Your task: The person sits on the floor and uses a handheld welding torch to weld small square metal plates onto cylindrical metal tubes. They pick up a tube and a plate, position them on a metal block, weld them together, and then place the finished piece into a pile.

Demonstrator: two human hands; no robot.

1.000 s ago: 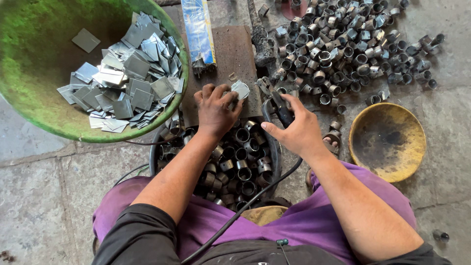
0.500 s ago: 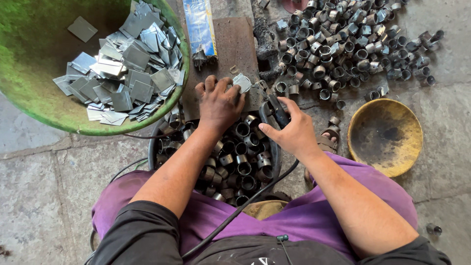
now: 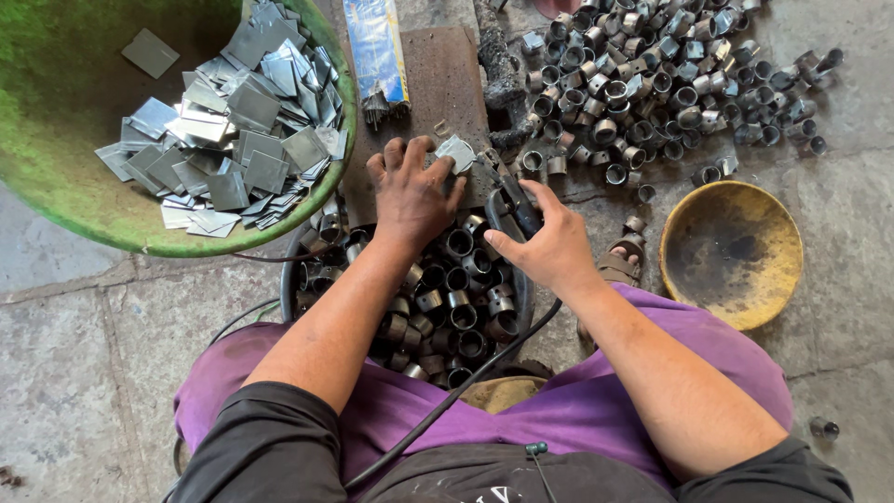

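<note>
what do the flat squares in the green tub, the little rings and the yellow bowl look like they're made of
Flat squares: thin sheet metal, probably galvanised steel; grey, dull gloss, sharp cut edges.
Little rings: the same grey sheet rolled into short tubes; seams show on some.
Yellow bowl: possibly plastic or painted metal; worn, with dark grime inside.
Green tub: likely plastic, scuffed matte.

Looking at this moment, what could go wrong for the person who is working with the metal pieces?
1. The left hand presses a small cut metal plate bare-skinned; its edges may cut the fingers.
2. The right hand grips a black tool very close to the left fingers, so a slip could hurt them.
3. The tool's black cable runs across the lap beside the bowl of metal rings; it might snag.
</note>
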